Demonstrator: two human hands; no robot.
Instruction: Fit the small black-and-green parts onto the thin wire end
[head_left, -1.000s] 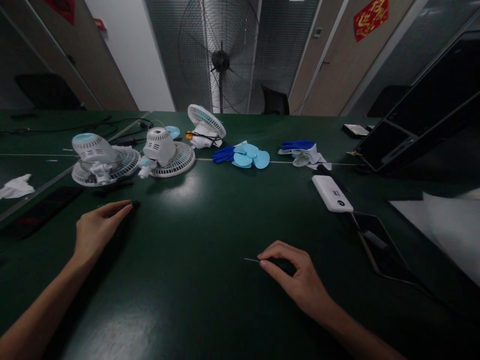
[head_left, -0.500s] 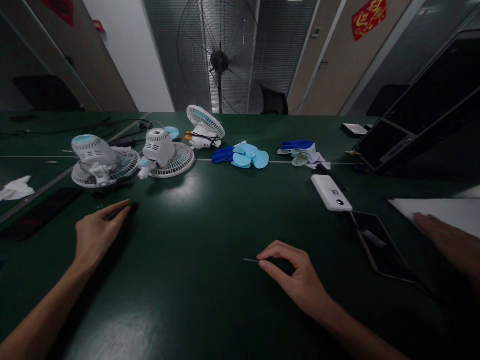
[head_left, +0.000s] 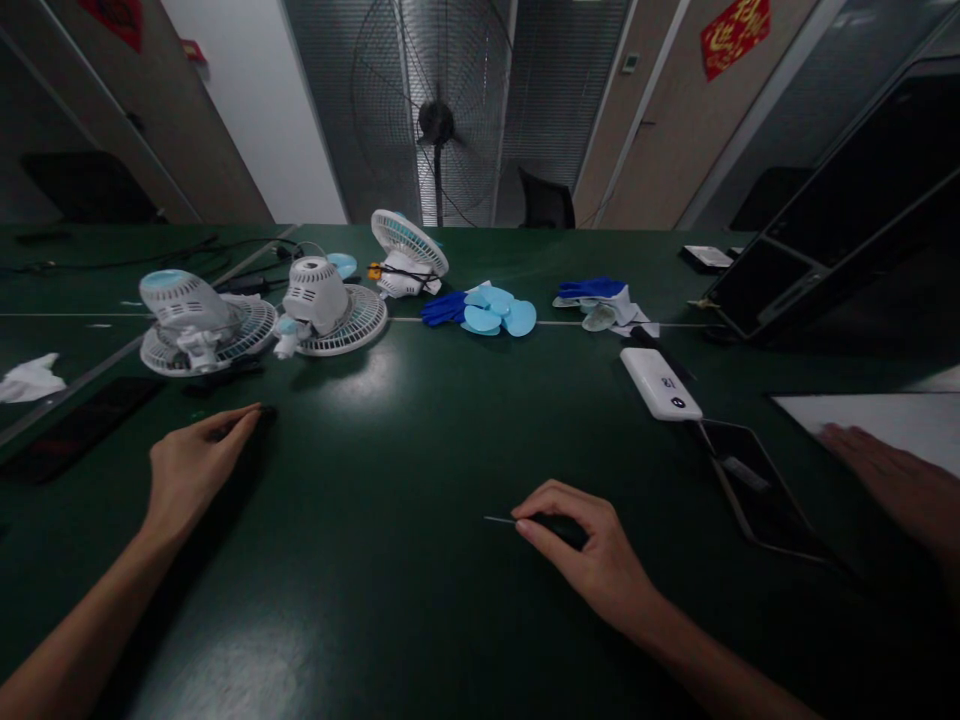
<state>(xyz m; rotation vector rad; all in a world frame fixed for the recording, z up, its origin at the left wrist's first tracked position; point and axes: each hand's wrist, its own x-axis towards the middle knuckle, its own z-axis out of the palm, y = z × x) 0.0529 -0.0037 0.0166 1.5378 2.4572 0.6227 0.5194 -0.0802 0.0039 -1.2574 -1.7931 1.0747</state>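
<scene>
My right hand is closed around the dark handle of a screwdriver, whose thin metal shaft points left just above or on the green table. Over on the left, my left hand is pinched at the table surface. Something small and dark shows at its fingertips, too little to name. Beyond that hand lie two small white fans, face down: one fan at far left and another fan beside it. A third white fan rests tilted farther back.
Light blue fan blades lie by blue-and-white gloves, with more gloves to the right. A white power bank touches a phone. Another person's hand rests on a white sheet. A black phone-like slab lies left.
Both hands keep almost the same place and grip. The whole view has shifted very slightly.
</scene>
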